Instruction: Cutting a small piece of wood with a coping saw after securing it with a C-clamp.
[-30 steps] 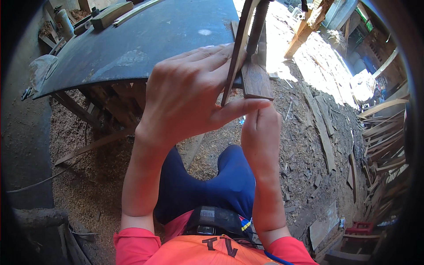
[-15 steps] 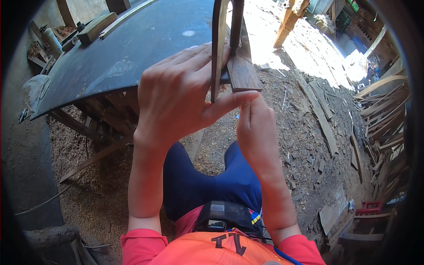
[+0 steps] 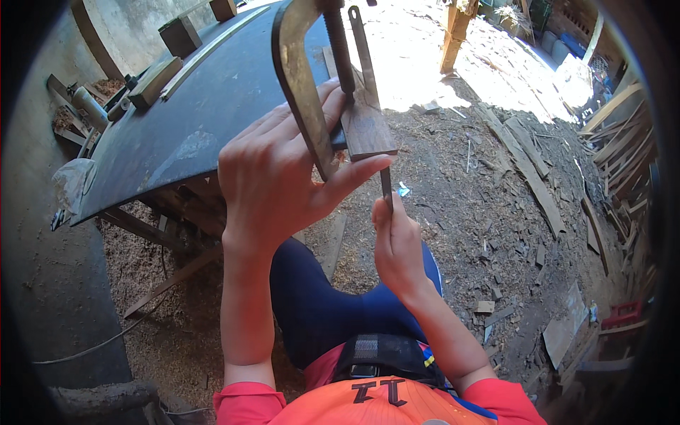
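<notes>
A C-clamp (image 3: 289,67) with a threaded screw (image 3: 337,53) presses a flat piece of brown wood (image 3: 370,133) at the corner of the dark table. Around the clamp's frame lies my left hand (image 3: 265,166), fingers stretched over the tabletop; its thumb reaches along the wood's near end. My right hand (image 3: 398,244) is closed on the near end of a narrow dark metal strip (image 3: 364,57), blade-like or file-like, with a hole at its far tip. The strip runs along the wood's right edge, close to my left thumb tip. Its exact kind cannot be made out.
The dark tabletop (image 3: 205,99) extends left, bearing a wooden block (image 3: 154,81) and a long thin strip of wood (image 3: 212,48). Shavings and offcuts cover the ground. Boards (image 3: 528,170) lie to the right, near a pile of wood strips (image 3: 623,159). A wooden post (image 3: 457,39) stands beyond.
My right hand has moved back toward me, away from my left thumb, and more of the metal strip now shows. My left hand keeps its place at the clamp. The whole view has shifted.
</notes>
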